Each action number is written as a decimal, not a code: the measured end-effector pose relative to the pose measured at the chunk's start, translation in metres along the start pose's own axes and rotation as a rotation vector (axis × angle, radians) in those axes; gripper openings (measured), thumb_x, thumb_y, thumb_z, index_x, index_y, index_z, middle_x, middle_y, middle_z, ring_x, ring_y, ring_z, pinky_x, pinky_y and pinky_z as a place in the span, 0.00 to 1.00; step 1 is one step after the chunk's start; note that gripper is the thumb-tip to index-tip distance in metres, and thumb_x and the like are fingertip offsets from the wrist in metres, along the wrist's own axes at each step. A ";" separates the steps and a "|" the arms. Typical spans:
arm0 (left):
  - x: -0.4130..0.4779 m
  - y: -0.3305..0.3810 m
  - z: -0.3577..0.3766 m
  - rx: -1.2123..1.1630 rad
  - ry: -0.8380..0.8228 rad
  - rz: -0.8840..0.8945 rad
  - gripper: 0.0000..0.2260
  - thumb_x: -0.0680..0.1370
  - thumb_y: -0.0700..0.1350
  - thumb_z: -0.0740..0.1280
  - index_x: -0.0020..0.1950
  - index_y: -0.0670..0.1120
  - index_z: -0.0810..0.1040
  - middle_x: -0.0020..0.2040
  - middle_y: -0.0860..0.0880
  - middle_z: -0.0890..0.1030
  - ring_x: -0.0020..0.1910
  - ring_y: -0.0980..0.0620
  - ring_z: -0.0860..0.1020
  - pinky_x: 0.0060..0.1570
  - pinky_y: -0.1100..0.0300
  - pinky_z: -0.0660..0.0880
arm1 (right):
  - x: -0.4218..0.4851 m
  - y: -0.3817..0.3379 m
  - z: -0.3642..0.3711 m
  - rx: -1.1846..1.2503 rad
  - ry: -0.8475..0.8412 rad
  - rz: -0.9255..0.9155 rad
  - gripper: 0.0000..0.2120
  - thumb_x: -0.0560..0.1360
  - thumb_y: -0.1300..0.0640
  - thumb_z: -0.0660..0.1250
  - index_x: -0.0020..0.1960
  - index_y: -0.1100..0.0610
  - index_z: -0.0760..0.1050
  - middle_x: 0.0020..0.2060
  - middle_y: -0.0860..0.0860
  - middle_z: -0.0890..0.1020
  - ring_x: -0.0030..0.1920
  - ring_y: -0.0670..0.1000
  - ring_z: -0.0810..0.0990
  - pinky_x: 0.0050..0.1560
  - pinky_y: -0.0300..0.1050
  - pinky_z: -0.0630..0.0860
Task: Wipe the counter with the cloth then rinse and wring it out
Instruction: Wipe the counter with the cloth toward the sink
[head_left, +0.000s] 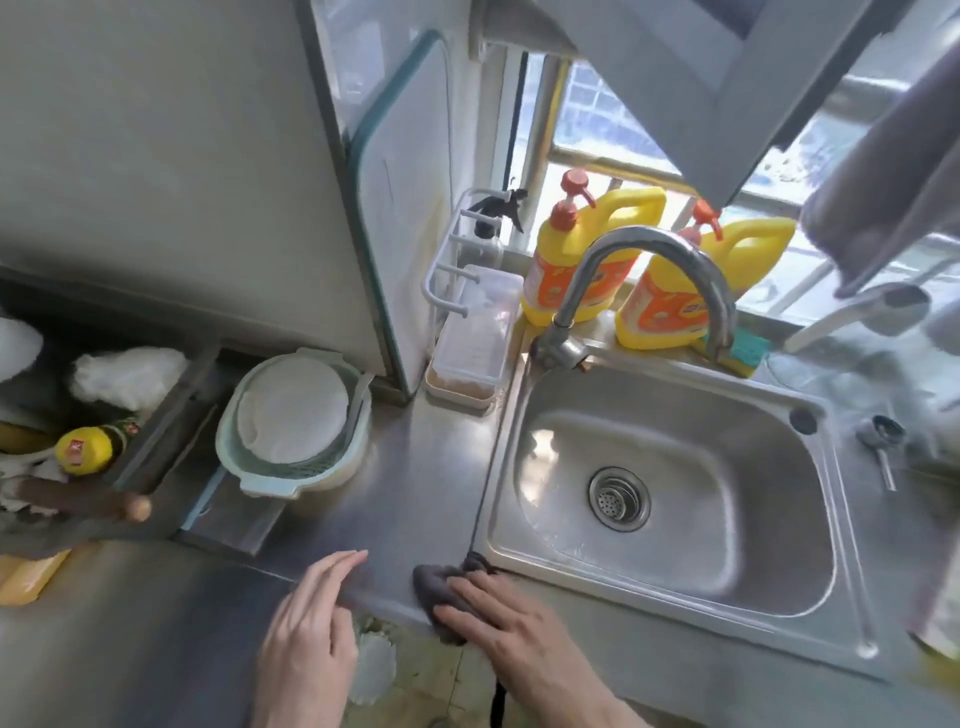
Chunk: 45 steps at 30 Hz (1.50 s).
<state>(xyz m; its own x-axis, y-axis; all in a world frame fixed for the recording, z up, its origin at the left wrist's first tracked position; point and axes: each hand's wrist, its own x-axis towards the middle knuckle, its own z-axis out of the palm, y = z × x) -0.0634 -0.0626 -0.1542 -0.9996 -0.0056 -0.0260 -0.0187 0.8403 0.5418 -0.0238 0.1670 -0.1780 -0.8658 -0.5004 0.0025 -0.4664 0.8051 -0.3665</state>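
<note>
The steel tabletop is filling the lower half of the view, running from a cluttered shelf at the left to the window at the back. Set into it on the right, the sink is sitting dry-looking, its drain strainer showing in the middle of the basin. A curved faucet is arching over the sink's back rim. A white cutting board is leaning upright against the wall corner behind the tabletop.

Two yellow detergent bottles with red pumps are standing on the sill behind the faucet, just beside each other. A pale green basket holding a white plate is resting on the tabletop to the left, near the wall, and a clear lidded box is sitting between it and the sink.

The left hand is hovering at the tabletop's front edge, its grip wide, fingers stretched out and holding nothing. The right hand is pressing flat on the cloth, its grip spread over the fabric rather than closed around it. The dark grey cloth is lying bunched on the tabletop's front edge, just beside the sink's near left corner, with part of it drooping over the edge.
</note>
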 end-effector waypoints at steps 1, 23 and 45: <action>0.004 0.008 0.004 -0.018 -0.004 0.039 0.26 0.67 0.37 0.57 0.58 0.53 0.84 0.57 0.54 0.85 0.45 0.50 0.81 0.40 0.60 0.75 | -0.016 0.007 -0.004 -0.035 0.008 0.004 0.25 0.89 0.55 0.46 0.59 0.44 0.83 0.60 0.42 0.84 0.67 0.41 0.72 0.72 0.35 0.65; 0.022 0.119 0.099 0.019 -0.409 0.261 0.27 0.74 0.32 0.68 0.67 0.58 0.77 0.67 0.57 0.75 0.60 0.47 0.79 0.54 0.46 0.76 | -0.304 0.091 -0.001 -0.081 0.342 0.759 0.23 0.88 0.58 0.49 0.69 0.48 0.80 0.75 0.41 0.73 0.74 0.47 0.74 0.69 0.47 0.76; 0.032 0.172 0.173 0.073 -0.617 0.586 0.17 0.82 0.43 0.61 0.72 0.50 0.74 0.69 0.50 0.74 0.67 0.48 0.75 0.65 0.49 0.74 | -0.350 0.160 -0.047 0.302 0.535 1.177 0.19 0.84 0.62 0.63 0.72 0.49 0.77 0.77 0.47 0.72 0.80 0.47 0.65 0.80 0.49 0.61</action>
<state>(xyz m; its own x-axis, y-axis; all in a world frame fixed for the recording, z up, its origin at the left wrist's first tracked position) -0.0951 0.1751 -0.2073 -0.6581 0.7191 -0.2232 0.5204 0.6486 0.5554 0.1965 0.4861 -0.1933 -0.7193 0.6844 -0.1192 0.6044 0.5320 -0.5931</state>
